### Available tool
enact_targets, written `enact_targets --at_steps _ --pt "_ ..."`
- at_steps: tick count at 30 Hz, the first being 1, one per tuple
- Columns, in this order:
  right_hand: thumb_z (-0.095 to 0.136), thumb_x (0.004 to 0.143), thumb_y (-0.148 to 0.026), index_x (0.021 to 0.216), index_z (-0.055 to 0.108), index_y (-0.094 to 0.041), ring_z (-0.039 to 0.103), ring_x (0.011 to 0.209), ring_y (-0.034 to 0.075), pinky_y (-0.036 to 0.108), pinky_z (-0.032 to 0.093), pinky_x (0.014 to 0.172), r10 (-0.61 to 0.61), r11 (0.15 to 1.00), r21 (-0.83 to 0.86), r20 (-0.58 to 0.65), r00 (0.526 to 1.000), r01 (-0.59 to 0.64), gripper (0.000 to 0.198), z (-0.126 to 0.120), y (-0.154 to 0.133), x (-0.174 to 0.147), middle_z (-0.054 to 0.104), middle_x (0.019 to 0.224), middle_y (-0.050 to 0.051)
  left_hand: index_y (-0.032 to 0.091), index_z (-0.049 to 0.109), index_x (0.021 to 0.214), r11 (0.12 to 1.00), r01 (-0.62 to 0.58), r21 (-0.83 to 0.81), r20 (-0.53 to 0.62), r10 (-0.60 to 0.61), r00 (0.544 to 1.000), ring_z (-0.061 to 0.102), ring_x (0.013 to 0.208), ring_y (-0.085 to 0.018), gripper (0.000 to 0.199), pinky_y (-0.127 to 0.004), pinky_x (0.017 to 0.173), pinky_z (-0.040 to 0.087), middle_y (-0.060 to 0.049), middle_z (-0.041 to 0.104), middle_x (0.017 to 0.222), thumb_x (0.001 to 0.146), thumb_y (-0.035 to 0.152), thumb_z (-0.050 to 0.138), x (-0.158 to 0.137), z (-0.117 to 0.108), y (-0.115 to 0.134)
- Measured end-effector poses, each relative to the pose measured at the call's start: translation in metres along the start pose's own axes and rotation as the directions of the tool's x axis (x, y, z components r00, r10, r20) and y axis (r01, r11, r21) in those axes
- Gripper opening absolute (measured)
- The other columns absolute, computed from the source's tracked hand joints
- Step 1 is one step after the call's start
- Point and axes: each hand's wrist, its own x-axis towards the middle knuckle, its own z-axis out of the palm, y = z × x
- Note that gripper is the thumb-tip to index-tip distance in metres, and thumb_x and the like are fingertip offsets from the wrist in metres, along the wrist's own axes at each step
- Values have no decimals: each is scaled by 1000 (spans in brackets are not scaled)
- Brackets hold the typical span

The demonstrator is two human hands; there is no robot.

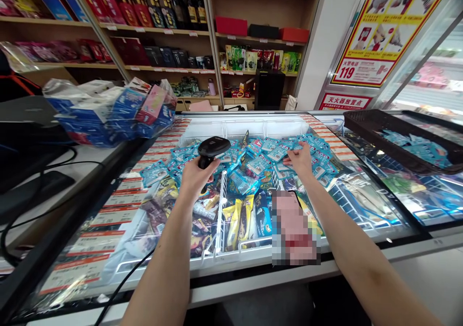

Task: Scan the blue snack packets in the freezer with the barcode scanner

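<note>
My left hand (pixel 198 175) is wrapped round the handle of a black barcode scanner (pixel 214 145), its head tilted over the glass lid of a freezer chest. Many small blue packets (pixel 258 164) lie scattered in a loose heap across the glass. At the right part of this heap my right hand (pixel 299 161) has its fingers and thumb closed on the edge of a blue packet (pixel 278 152). A phone (pixel 292 224), its screen blurred out, rests at the near edge of the lid, below my right hand.
Ice creams (pixel 240 220) show through the glass in wire baskets. A dark plastic tray (pixel 394 140) with more blue packets stands to the right. Stacked blue boxes (pixel 108 114) sit on the left counter beside black cables. Stocked shelves (pixel 159 27) line the back.
</note>
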Motion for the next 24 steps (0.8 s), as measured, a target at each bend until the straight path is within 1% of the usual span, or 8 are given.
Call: enact_targets --at_steps 2,5,8,10,14,17,20,24 --pt "66 75 -39 137 38 -17 67 56 23 42 60 54 -14 1000 -26 8 1000 14 71 -1 1 2 64 83 4 16 60 79 1000 0 -19 -17 0 1000 51 43 -11 36 -23 43 41 2 56 57 69 49 72 1 -1 -2" --pt "60 80 -41 124 52 -16 65 58 22 40 58 52 -80 979 -190 -4 997 78 52 -4 0 2 65 85 7 16 61 77 999 0 -34 -53 -2 999 51 43 -11 35 -23 42 42 1 57 56 69 49 72 1 -3 -4" --pt "55 85 -41 106 64 -17 65 67 23 41 58 62 -198 911 -369 6 980 186 33 -4 -4 -1 68 87 9 16 61 76 997 -9 -74 -74 4 997 50 42 -11 35 -23 41 41 1 56 56 68 49 73 3 -4 -8" --pt "53 87 -37 98 67 -17 66 73 23 42 57 73 -252 872 -419 60 966 253 27 0 -7 -4 70 88 10 16 62 77 994 -16 -105 -84 8 996 49 42 -11 35 -23 41 41 1 57 56 68 48 74 3 -5 -10" --pt "51 90 -28 98 69 -17 68 81 23 39 54 84 -287 812 -451 246 926 372 23 22 -17 -12 74 94 9 16 60 76 987 -4 -158 -100 -12 995 48 41 -11 36 -24 39 38 1 56 57 68 48 75 3 -10 -9" --pt "51 92 -27 107 70 -18 68 94 22 38 51 92 -281 750 -462 425 860 474 25 47 -27 -15 73 107 9 17 57 74 978 24 -206 -104 -46 994 48 40 -11 34 -24 38 37 2 55 56 67 45 75 2 -14 -7" --pt "52 95 -29 120 66 -17 64 110 23 38 46 100 -215 679 -461 620 755 572 32 73 -36 -15 70 120 10 17 56 74 972 47 -231 -123 -77 989 48 40 -10 33 -24 39 37 2 56 56 66 43 75 1 -18 -5" --pt "48 98 -32 135 57 -17 54 128 25 39 39 108 -150 594 -459 744 651 661 41 104 -40 -11 58 140 11 17 55 73 964 64 -257 -126 -99 987 47 40 -10 35 -24 38 36 2 55 56 66 45 76 2 -21 -5"
